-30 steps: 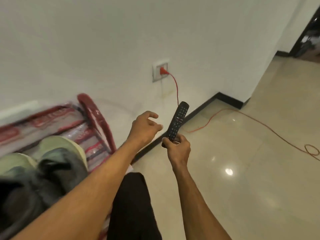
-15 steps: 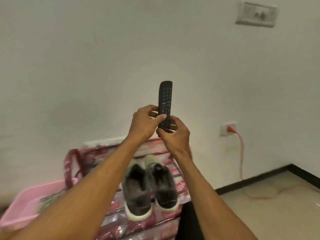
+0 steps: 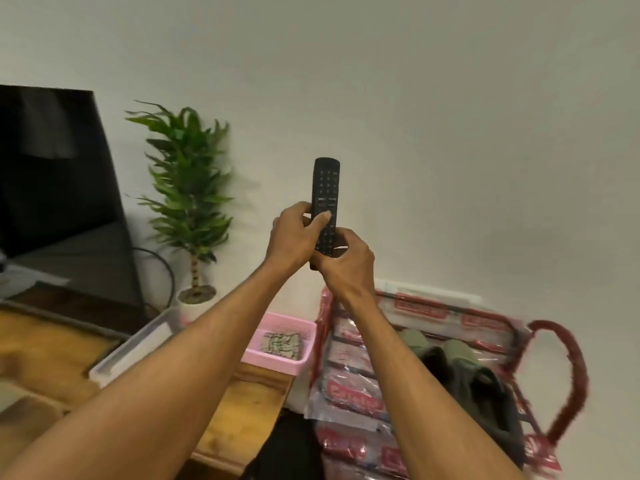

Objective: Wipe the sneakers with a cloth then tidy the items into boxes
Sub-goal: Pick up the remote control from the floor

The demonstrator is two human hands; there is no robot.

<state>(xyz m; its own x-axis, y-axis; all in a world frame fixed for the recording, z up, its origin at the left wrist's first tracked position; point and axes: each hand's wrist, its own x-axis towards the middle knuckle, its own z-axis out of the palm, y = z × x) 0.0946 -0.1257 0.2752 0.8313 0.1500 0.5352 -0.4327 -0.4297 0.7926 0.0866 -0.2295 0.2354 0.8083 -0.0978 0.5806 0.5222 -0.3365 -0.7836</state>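
The two dark sneakers [image 3: 485, 384] sat side by side on the red bag [image 3: 353, 393], the folded cloth [image 3: 280, 345] lay in the pink box [image 3: 277, 363], and the black remote [image 3: 325, 199] stood upright, held by the left hand [image 3: 294, 237] and right hand [image 3: 349, 266].

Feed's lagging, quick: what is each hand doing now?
Left hand: holding the remote control, thumb on its buttons.
Right hand: holding the remote control's lower end.

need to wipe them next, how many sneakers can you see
2. Both lie side by side on the red plastic bag: the left sneaker partly hidden behind the right forearm, the right sneaker beside it.
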